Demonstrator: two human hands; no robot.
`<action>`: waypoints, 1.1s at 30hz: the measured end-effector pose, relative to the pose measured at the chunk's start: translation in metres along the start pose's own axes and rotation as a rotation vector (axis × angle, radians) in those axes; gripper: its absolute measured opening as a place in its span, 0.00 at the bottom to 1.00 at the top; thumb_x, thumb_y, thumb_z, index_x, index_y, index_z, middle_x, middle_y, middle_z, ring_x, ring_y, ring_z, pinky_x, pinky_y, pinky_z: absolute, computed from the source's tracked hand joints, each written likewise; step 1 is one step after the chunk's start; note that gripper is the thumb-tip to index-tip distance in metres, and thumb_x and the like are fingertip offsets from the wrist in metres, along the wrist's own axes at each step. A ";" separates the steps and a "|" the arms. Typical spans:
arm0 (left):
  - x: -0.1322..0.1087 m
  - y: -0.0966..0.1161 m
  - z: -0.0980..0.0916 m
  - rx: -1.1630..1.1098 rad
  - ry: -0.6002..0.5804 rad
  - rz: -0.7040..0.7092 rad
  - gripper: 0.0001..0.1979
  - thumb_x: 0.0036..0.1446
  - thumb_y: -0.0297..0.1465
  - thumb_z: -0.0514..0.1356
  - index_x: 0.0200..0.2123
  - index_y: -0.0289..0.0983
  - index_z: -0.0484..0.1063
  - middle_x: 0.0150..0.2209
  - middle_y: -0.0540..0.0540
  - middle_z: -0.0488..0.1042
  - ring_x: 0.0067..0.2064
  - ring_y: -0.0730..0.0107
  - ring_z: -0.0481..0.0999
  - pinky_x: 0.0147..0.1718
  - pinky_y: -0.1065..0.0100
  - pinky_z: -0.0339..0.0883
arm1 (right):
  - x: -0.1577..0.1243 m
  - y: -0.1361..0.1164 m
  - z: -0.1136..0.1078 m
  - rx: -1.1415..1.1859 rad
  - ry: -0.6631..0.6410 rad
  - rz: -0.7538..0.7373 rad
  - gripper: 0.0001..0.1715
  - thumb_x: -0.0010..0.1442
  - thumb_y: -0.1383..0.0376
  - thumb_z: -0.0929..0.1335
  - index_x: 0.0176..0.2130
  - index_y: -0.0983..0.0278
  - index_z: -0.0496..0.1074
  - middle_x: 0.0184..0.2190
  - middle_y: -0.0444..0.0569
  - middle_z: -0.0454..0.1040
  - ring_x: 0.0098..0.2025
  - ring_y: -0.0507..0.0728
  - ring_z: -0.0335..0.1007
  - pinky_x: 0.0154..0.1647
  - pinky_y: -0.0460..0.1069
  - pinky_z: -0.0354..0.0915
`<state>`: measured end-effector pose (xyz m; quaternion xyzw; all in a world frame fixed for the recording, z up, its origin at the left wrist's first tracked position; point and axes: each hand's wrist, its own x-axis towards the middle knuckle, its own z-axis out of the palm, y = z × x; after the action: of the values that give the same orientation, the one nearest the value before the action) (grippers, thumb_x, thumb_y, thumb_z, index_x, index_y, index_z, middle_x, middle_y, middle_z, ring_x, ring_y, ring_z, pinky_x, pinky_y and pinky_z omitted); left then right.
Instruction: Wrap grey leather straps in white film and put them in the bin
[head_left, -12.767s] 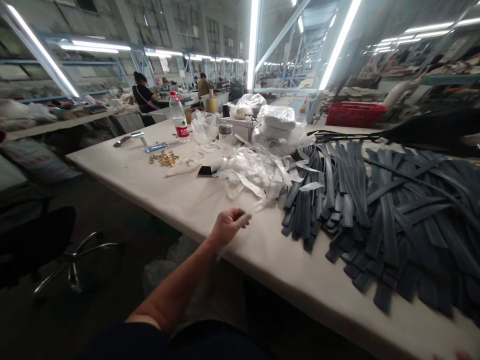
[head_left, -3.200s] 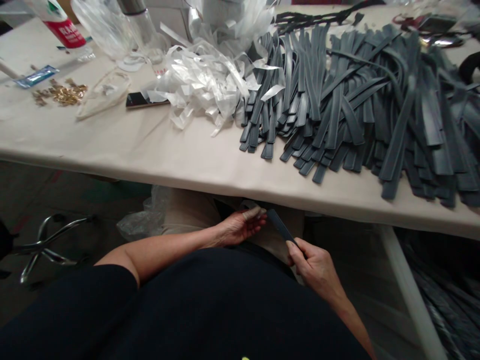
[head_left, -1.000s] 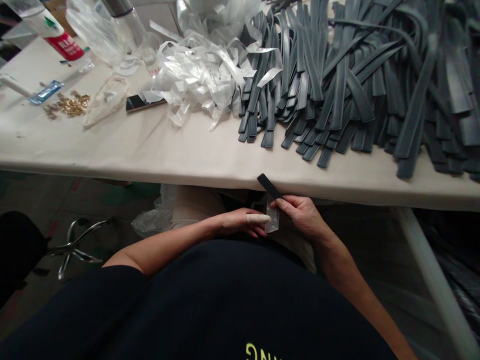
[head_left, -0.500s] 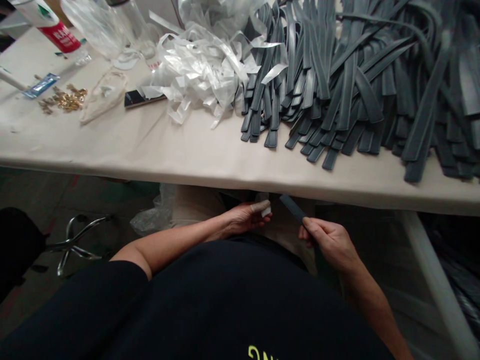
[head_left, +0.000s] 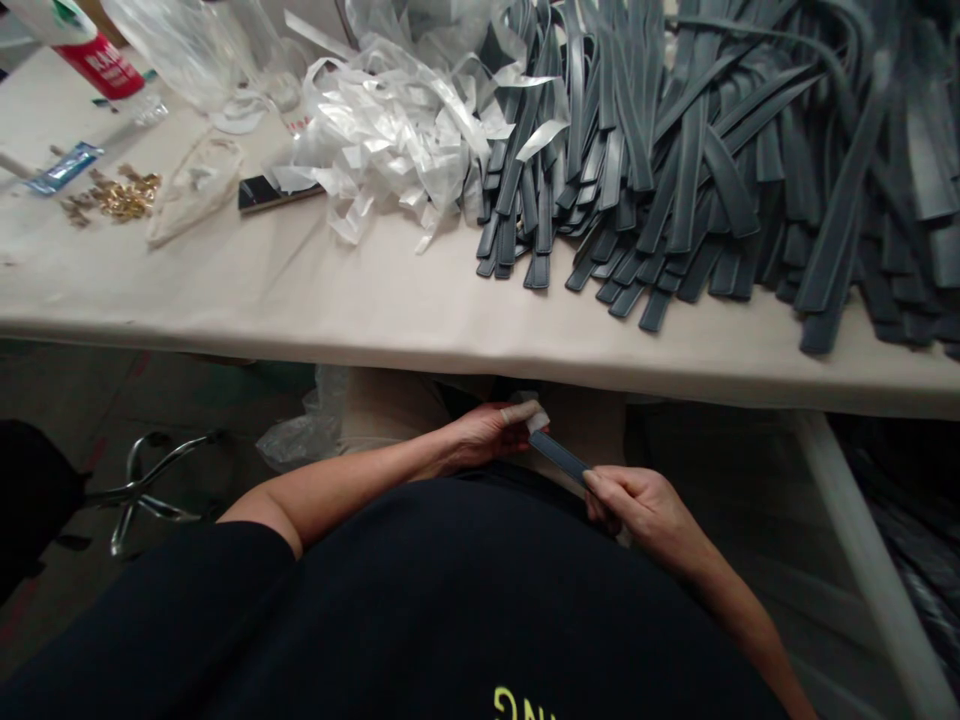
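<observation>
Over my lap, below the table edge, my right hand [head_left: 637, 505] is closed on a dark grey leather strap [head_left: 559, 455]. The strap's flat end points up and left to my left hand [head_left: 499, 430]. Between the thumb and fingers of that hand is a small white piece [head_left: 535, 418], like folded cloth or paper; its exact kind is unclear. A light covering wraps the left thumb or finger. The strap end meets or lies just beside the white piece; I cannot tell whether they touch.
Many similar straps [head_left: 675, 200] pile up on the table [head_left: 360, 305] at right. Beside them lie white plastic strips [head_left: 397, 130]. Farther left are a dark flat box [head_left: 277, 192], gold metal parts [head_left: 131, 195] and a blue sachet [head_left: 66, 168]. A chair base [head_left: 146, 490] stands on the floor.
My right hand has moved left and slightly down, bringing the strap's end to the white piece in my left hand. The left hand has barely moved.
</observation>
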<state>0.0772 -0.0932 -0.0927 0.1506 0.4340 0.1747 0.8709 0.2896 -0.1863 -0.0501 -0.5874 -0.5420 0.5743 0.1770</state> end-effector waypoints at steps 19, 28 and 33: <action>0.001 -0.002 0.005 -0.015 0.046 0.026 0.21 0.37 0.39 0.76 0.32 0.35 0.77 0.30 0.49 0.78 0.32 0.73 0.75 0.34 0.71 0.63 | 0.005 -0.005 0.014 -0.081 0.194 0.053 0.31 0.62 0.47 0.60 0.19 0.62 0.69 0.16 0.46 0.67 0.20 0.54 0.64 0.23 0.48 0.56; 0.000 0.000 0.007 -0.084 0.086 -0.001 0.13 0.46 0.34 0.73 0.30 0.35 0.75 0.29 0.51 0.77 0.30 0.75 0.75 0.33 0.72 0.63 | 0.003 0.002 0.019 -0.053 0.226 0.015 0.31 0.65 0.46 0.60 0.21 0.62 0.70 0.17 0.46 0.68 0.20 0.54 0.64 0.24 0.49 0.57; -0.003 0.000 0.007 -0.069 0.069 -0.003 0.15 0.48 0.40 0.72 0.28 0.35 0.74 0.27 0.50 0.75 0.28 0.75 0.74 0.32 0.72 0.64 | 0.001 0.007 0.014 0.152 0.396 -0.012 0.30 0.64 0.42 0.63 0.27 0.63 0.72 0.24 0.47 0.72 0.23 0.53 0.67 0.27 0.48 0.62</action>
<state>0.0816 -0.0955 -0.0868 0.1140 0.4577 0.1934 0.8603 0.2801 -0.1932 -0.0601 -0.6705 -0.4552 0.4857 0.3275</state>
